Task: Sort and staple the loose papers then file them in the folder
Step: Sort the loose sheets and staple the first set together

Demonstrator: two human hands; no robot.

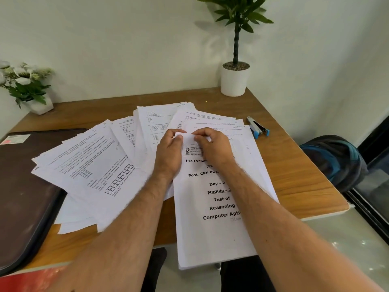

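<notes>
Cover sheet [212, 228] hangs over the table's near edge; both hands pinch its top edge, left hand [169, 152] and right hand [213, 147] fingertips nearly touching. Loose papers [94, 165] fan leftward; dark folder [27, 186] beyond them; stapler [257, 127] right of the fingers.

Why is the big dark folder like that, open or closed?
Closed. The dark folder lies flat at the table's left edge with its cover down, and no pages are inside yet; loose papers overlap its right edge.

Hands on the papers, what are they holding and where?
Both the left hand and right hand pinch the top edge of the white printed cover sheet.
</notes>
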